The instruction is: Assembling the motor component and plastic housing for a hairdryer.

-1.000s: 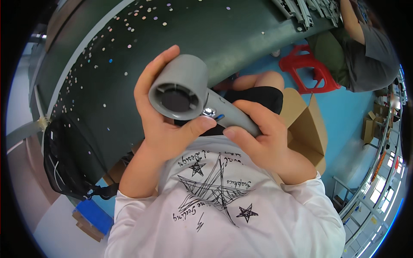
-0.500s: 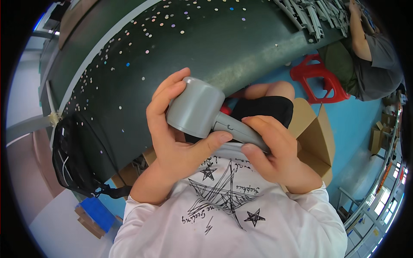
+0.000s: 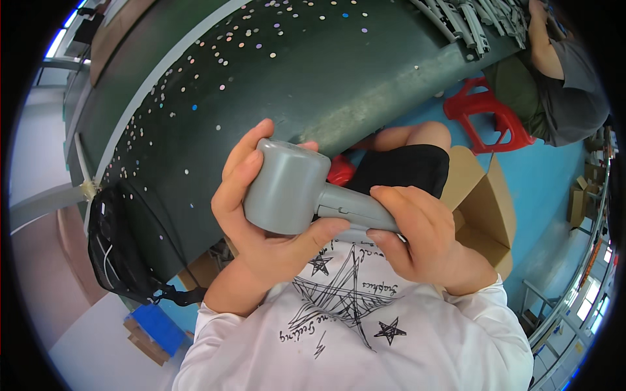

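Observation:
A grey hair dryer [image 3: 287, 188] with a short, wide round head and a straight handle is held up in front of my chest, over my lap. My left hand [image 3: 254, 228] is closed around its head, fingers behind and at the far side, thumb stretched along the near side where the handle joins. Around the handle's far end [image 3: 362, 207] my right hand [image 3: 420, 238] is closed, fingertips on top and thumb underneath. A small notch-like outline shows on the handle's side. My palms hide the handle's tip and part of the head's rim.
A dark green table [image 3: 261, 91] scattered with small round dots curves ahead. Grey long parts [image 3: 469, 26] are heaped at its far right. A black mesh bag [image 3: 117, 247] hangs at left. An open cardboard box [image 3: 486, 228] and a red stool [image 3: 489, 117] with another person [image 3: 577, 91] are at right.
The hair dryer has come slightly nearer and to the left, and its handle now lies closer to level. Both hands have kept their hold on it.

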Motion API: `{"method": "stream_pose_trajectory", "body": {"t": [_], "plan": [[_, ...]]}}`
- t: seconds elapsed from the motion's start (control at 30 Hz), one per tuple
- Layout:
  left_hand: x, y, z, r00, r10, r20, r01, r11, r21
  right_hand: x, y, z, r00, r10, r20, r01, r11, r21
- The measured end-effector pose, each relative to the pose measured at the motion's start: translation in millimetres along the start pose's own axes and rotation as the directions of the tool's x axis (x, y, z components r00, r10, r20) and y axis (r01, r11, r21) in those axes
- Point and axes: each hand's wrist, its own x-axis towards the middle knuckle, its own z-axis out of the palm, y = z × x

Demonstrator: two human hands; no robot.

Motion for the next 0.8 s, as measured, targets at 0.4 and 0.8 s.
{"method": "stream_pose_trajectory", "body": {"t": [0.4, 0.8], "plan": [[-3.5, 0.1, 3.9, 0.997, -0.040, -0.062, 0.036, 0.997, -0.069, 6.2, 3.8, -3.9, 0.989, 0.140, 0.053, -0.149, 0.947, 0.283], [-14.2, 4.1, -2.4, 0.994, -0.059, -0.089, 0.065, 0.995, 0.073, -2.5, 17.4, 1.1, 0.993, -0.101, -0.061, 0.097, 0.993, -0.075]]}}
